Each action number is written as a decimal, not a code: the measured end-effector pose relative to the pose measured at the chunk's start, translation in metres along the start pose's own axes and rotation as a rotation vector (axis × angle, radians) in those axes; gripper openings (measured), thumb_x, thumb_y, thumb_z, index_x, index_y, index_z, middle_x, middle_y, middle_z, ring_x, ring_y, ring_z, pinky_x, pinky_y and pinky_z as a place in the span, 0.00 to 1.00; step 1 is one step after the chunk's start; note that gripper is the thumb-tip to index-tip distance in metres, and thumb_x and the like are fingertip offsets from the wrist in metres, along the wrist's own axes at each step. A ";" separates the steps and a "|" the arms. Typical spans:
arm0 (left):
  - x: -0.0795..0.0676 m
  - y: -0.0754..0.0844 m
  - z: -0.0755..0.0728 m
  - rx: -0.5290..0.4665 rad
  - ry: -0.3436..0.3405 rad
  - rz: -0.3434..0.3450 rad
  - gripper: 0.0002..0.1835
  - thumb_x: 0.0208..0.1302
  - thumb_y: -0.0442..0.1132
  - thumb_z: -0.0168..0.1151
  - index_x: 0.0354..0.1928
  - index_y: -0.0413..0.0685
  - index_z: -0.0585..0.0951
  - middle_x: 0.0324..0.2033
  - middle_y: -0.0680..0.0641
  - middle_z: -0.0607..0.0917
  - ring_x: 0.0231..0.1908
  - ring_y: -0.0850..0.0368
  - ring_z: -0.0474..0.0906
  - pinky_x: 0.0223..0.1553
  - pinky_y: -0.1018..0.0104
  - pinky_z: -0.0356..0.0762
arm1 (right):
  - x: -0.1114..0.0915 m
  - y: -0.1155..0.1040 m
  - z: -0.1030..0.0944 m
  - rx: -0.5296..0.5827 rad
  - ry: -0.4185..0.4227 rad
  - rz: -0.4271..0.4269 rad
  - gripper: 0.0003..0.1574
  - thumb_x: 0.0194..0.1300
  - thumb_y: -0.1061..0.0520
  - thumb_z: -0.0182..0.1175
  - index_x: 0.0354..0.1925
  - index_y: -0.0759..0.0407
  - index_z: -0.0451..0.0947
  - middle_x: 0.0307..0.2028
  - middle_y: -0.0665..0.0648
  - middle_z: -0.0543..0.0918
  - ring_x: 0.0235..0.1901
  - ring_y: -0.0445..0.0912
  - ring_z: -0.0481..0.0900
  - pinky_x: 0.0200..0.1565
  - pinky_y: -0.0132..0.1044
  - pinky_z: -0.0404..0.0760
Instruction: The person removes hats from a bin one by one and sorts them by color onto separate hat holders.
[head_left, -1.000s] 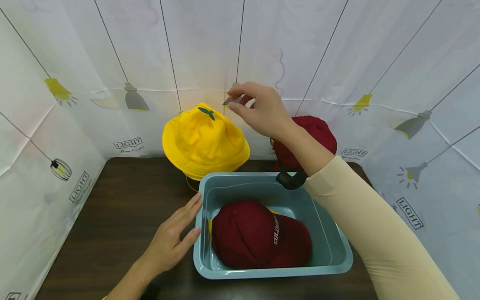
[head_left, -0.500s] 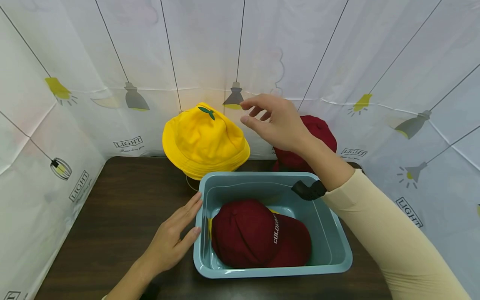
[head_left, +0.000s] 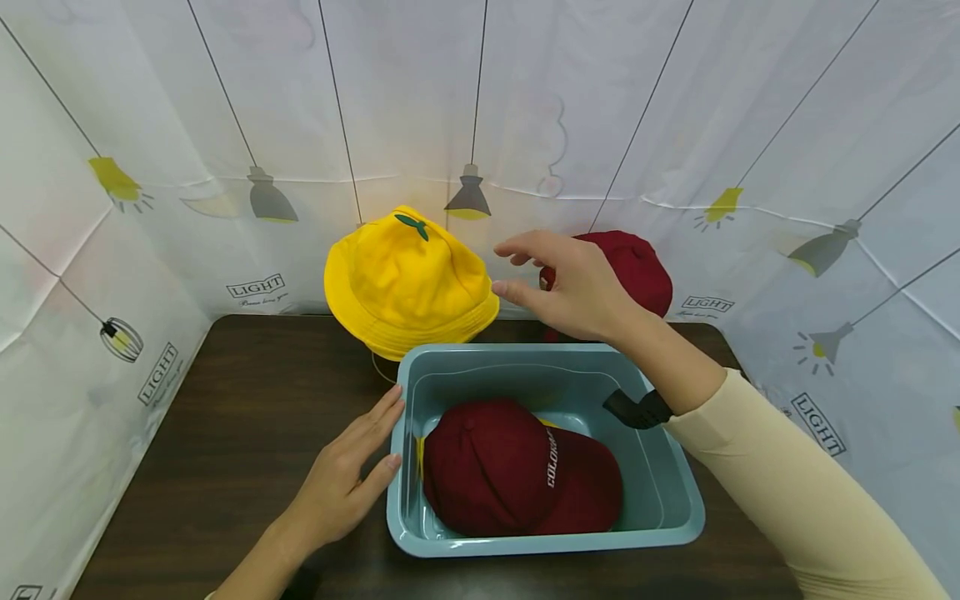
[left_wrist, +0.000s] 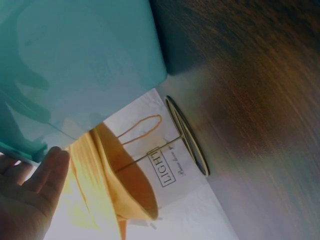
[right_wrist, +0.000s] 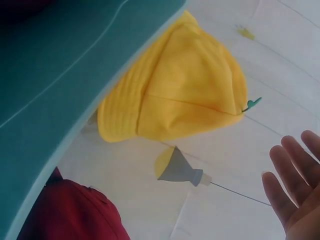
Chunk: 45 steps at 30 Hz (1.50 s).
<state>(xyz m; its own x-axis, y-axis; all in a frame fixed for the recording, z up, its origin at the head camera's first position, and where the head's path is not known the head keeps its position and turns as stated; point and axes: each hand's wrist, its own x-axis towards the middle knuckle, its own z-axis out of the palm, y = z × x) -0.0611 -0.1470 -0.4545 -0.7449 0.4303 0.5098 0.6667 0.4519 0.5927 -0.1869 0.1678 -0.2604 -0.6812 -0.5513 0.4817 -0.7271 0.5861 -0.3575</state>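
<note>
A yellow bucket hat [head_left: 408, 283] with a green sprout on top sits on a wire stand [left_wrist: 187, 135] behind the basin. My right hand [head_left: 573, 283], holding nothing, hovers between that hat and a dark red cap [head_left: 633, 271] at the back right, which it partly covers. Its fingers are loosely bent, with thumb and forefinger apart. With fingers extended, my left hand [head_left: 341, 475] rests against the left rim of the blue-grey basin [head_left: 547, 546]. Inside the basin lies another dark red cap [head_left: 517, 475] with white lettering; slivers of yellow fabric show beneath it.
The dark wooden table [head_left: 247, 433] extends left of the basin. A white curtain [head_left: 405, 100] printed with lamps closes off the back and sides. A black strap [head_left: 637, 408] hangs from my right wrist over the basin.
My right hand has come down and to the right, from above the gap between the hats to in front of the rear red cap. My left hand, the basin and the hats stay put.
</note>
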 end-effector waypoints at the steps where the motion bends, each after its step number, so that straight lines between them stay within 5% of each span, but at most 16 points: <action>1: 0.000 0.000 0.000 0.001 0.000 0.002 0.35 0.70 0.32 0.62 0.78 0.40 0.66 0.80 0.44 0.63 0.74 0.49 0.67 0.74 0.71 0.56 | -0.002 0.000 0.001 -0.001 0.005 -0.014 0.26 0.65 0.52 0.73 0.58 0.60 0.84 0.49 0.58 0.89 0.33 0.48 0.80 0.34 0.41 0.80; 9: 0.000 0.001 0.000 0.000 0.004 0.010 0.35 0.70 0.32 0.62 0.78 0.40 0.66 0.79 0.43 0.63 0.75 0.49 0.67 0.74 0.71 0.56 | -0.021 0.000 0.006 0.018 -0.019 -0.068 0.30 0.61 0.49 0.75 0.59 0.58 0.84 0.50 0.54 0.88 0.33 0.43 0.75 0.35 0.44 0.79; 16: 0.000 0.000 0.000 0.002 0.007 0.005 0.35 0.70 0.32 0.62 0.78 0.40 0.66 0.80 0.44 0.63 0.75 0.49 0.66 0.74 0.71 0.56 | -0.034 0.001 0.012 0.047 -0.069 -0.077 0.33 0.61 0.49 0.75 0.63 0.57 0.82 0.57 0.53 0.87 0.54 0.48 0.83 0.56 0.50 0.84; 24: 0.000 0.000 0.001 0.000 0.007 0.007 0.35 0.71 0.32 0.61 0.79 0.40 0.66 0.79 0.43 0.63 0.75 0.48 0.66 0.74 0.71 0.56 | -0.048 0.001 0.020 0.073 -0.170 -0.062 0.37 0.62 0.46 0.74 0.65 0.59 0.79 0.61 0.53 0.84 0.62 0.50 0.80 0.64 0.53 0.78; 45: -0.001 0.002 0.000 0.008 -0.004 -0.022 0.35 0.71 0.33 0.61 0.79 0.43 0.65 0.80 0.45 0.62 0.75 0.49 0.65 0.74 0.71 0.55 | -0.074 0.003 0.048 0.136 -0.433 0.058 0.46 0.61 0.36 0.70 0.71 0.53 0.74 0.69 0.52 0.77 0.66 0.51 0.74 0.66 0.59 0.75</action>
<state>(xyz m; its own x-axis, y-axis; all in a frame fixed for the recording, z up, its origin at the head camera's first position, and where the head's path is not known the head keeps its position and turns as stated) -0.0591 -0.1459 -0.4538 -0.7590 0.4238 0.4943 0.6507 0.4671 0.5987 -0.1432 0.1822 -0.3352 -0.6725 -0.7347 0.0892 -0.6719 0.5556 -0.4897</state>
